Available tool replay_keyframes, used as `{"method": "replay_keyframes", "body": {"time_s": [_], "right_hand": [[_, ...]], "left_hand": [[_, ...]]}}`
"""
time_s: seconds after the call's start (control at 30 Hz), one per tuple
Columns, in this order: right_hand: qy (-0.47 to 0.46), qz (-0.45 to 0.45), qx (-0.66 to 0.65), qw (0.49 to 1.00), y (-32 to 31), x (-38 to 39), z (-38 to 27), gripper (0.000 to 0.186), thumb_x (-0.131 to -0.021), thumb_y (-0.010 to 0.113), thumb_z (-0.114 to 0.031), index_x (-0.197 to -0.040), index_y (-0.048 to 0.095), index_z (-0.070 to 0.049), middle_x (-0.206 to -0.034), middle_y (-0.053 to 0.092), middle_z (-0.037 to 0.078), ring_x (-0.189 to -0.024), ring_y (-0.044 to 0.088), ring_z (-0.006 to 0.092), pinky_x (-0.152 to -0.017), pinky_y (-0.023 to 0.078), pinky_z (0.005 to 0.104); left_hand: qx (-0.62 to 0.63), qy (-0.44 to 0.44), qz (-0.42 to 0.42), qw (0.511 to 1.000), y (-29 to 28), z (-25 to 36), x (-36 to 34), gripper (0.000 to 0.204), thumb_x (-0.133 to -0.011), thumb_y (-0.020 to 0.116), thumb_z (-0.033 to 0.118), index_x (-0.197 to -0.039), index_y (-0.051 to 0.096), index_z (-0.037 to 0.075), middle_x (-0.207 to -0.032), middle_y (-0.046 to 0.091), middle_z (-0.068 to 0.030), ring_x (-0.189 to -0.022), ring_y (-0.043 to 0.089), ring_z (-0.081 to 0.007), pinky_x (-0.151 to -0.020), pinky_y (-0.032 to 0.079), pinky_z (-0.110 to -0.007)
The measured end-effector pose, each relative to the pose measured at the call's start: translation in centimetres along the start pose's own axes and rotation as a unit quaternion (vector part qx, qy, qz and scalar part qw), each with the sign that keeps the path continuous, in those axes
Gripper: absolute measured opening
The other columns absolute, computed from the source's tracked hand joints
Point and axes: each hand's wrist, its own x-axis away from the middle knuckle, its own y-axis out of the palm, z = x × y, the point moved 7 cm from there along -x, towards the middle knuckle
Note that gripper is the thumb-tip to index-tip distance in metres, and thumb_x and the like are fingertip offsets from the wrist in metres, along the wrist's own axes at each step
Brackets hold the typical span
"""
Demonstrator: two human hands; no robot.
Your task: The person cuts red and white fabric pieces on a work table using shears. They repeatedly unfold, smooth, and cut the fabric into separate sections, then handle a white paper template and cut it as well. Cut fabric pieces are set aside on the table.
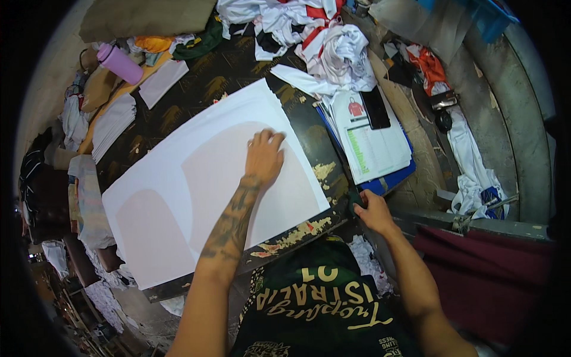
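A large white sheet (143, 178), paper or cloth, lies slantwise over the dark patterned table. Two pale greyish-pink curved panel shapes show on it, a bigger panel shape (217, 160) and a smaller panel shape (146, 232) at the left. My left hand (264, 156) rests on the upper right of the bigger shape, fingers apart and slightly bent. At the table's right front corner, my right hand (375, 211) is closed around something small and dark; its kind cannot be made out.
Right of the sheet, a dark phone (375, 108) lies on printed papers (380, 149) over a blue folder. White and red garments (333, 53) are heaped at the back. Stacked white pieces (116, 124) and a pink bottle (121, 63) stand at the left. Maroon cloth (476, 268) hangs lower right.
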Motion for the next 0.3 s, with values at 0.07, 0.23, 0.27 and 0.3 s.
{"method": "replay_keyframes", "body": {"time_s": [0.07, 0.23, 0.27, 0.3], "right_hand": [[0.091, -0.142, -0.074, 0.983, 1.0, 1.6, 2.3, 0.042, -0.088, 0.089, -0.034, -0.101, 0.067, -0.001, -0.087, 0.065, 0.004, -0.081, 0.06, 0.016, -0.071, 0.048, 0.0347], [0.04, -0.188, -0.221, 0.956, 1.4, 14.2, 6.5, 0.035, -0.086, 0.093, -0.03, -0.093, 0.067, -0.008, -0.082, 0.045, -0.009, -0.079, 0.043, 0.0077, -0.07, 0.037, 0.028], [0.048, -0.214, -0.227, 0.949, 2.6, 16.1, 7.8, 0.034, -0.087, 0.093, -0.03, -0.093, 0.068, -0.009, -0.082, 0.046, -0.009, -0.08, 0.044, 0.0082, -0.072, 0.037, 0.0284], [0.035, -0.214, -0.247, 0.944, 3.1, 16.9, 9.4, 0.034, -0.087, 0.093, -0.03, -0.093, 0.068, -0.009, -0.082, 0.046, -0.009, -0.08, 0.044, 0.0082, -0.072, 0.037, 0.0284]], "left_hand": [[0.051, 0.058, 0.022, 0.997, 0.4, 1.2, -1.6, 0.028, -0.094, 0.067, 0.01, -0.122, 0.067, 0.01, -0.103, 0.065, -0.0157, -0.103, 0.063, -0.0356, -0.092, 0.05, -0.048], [0.162, -0.056, -0.06, 0.983, 1.0, -0.9, 3.7, 0.024, -0.093, 0.07, 0.007, -0.117, 0.07, 0.01, -0.103, 0.067, -0.0171, -0.092, 0.069, -0.0342, -0.087, 0.054, -0.047], [0.153, -0.073, -0.096, 0.981, 0.9, -0.9, 6.1, 0.023, -0.092, 0.07, 0.006, -0.115, 0.071, 0.01, -0.104, 0.069, -0.0176, -0.092, 0.069, -0.035, -0.088, 0.055, -0.048], [0.155, -0.073, -0.105, 0.979, 1.7, -0.7, 6.5, 0.023, -0.092, 0.07, 0.006, -0.115, 0.071, 0.01, -0.104, 0.069, -0.0176, -0.092, 0.069, -0.035, -0.088, 0.055, -0.048]]}}
